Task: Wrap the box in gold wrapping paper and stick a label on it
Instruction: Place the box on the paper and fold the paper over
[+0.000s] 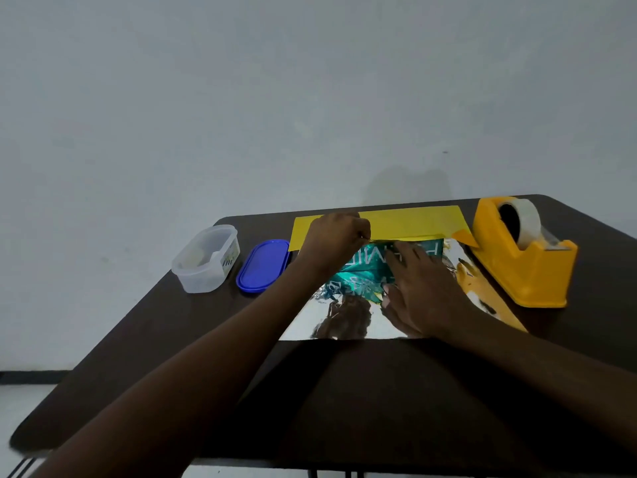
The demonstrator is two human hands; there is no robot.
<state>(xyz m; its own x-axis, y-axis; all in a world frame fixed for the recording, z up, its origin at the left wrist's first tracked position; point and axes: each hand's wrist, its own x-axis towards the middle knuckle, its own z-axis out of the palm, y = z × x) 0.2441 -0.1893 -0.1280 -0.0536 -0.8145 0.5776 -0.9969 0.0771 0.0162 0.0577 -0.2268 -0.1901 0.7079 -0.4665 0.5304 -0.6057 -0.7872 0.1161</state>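
Head view: box point(372, 267) under right hand point(420, 298).

So the table point(396, 401) was a dark brown one with rounded corners, pushed up near a pale wall. Along its far edge lay the wrapping paper point(410, 220), yellow on the folded-over strip and shiny silver on the side facing up, spreading toward the middle. At the far right corner sat a yellow tape dispenser point(524, 260) with a clear roll in it, just beside the paper. Near the far left corner were a clear plastic tub point(206, 258) and, right next to it, a blue oval lid point(263, 265) lying flat.
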